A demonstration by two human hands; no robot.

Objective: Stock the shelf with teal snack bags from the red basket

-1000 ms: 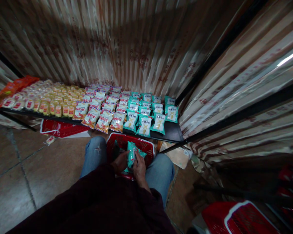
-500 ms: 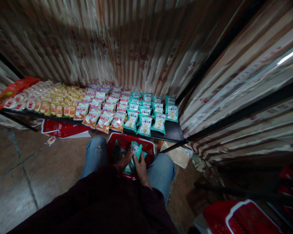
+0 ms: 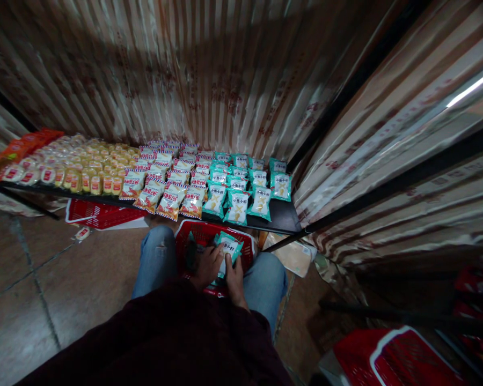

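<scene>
Between my knees stands a red plastic basket (image 3: 246,242) with teal snack bags inside. Over it, a teal and white snack bag (image 3: 230,246) is held between my two hands, its printed face turned up. My left hand (image 3: 207,265) is on the bag's left side, fingers laid over its edge. On the lower right, my right hand (image 3: 235,276) grips it with the thumb on the front. Just beyond the basket, rows of matching teal bags (image 3: 238,207) stand on a low black shelf (image 3: 282,215). Beside them are white and orange snack bags (image 3: 171,200).
Farther left on the shelf lie small yellow wrapped snacks (image 3: 95,184), white wrapped ones (image 3: 48,175) and orange packets (image 3: 24,150). Another red basket (image 3: 100,213) sits under the shelf, near a dropped wrapped snack (image 3: 82,233). A red basket (image 3: 410,356) is at lower right. Black posts (image 3: 346,102) frame the shelf.
The bag in my hands has turned so its printed face shows more fully. My left hand has shifted over its left edge, and the view has moved slightly.
</scene>
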